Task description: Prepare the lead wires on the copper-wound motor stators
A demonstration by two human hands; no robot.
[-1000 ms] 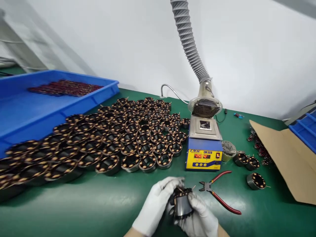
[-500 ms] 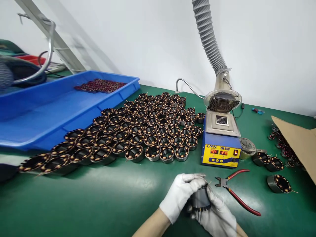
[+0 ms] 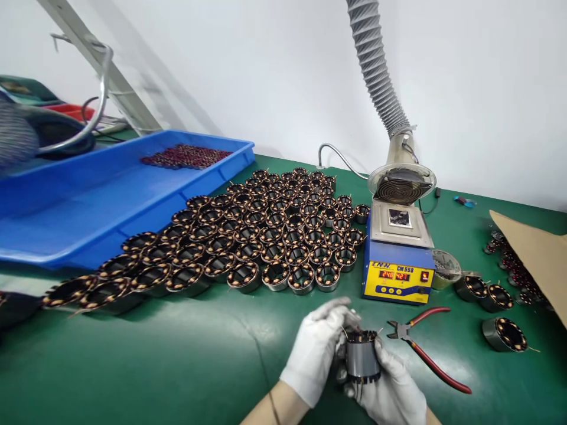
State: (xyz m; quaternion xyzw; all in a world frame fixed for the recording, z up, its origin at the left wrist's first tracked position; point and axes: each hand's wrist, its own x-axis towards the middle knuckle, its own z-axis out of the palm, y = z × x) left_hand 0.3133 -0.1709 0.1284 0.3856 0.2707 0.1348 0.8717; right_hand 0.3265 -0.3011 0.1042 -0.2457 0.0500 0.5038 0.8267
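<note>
Both my hands wear white gloves and hold one wound motor stator (image 3: pixel 362 356) upright just above the green mat near the front edge. My left hand (image 3: pixel 315 348) grips its left side with fingers curled over the top. My right hand (image 3: pixel 392 389) cups it from the right and below. Thin copper wire ends stick up from the stator's top. Red-handled cutting pliers (image 3: pixel 425 348) lie on the mat just right of my hands.
Many finished stators (image 3: pixel 266 236) stand in rows across the green mat (image 3: pixel 177 366). A blue and yellow solder pot (image 3: pixel 398 260) sits under a fume hose (image 3: pixel 381 77). A blue tray (image 3: pixel 101 195) is at the left. Loose stators (image 3: pixel 505 333) and cardboard (image 3: pixel 535 254) lie at the right.
The view has swung left and settled. My hands have turned the stator from tilted to upright, with its wire ends now pointing up.
</note>
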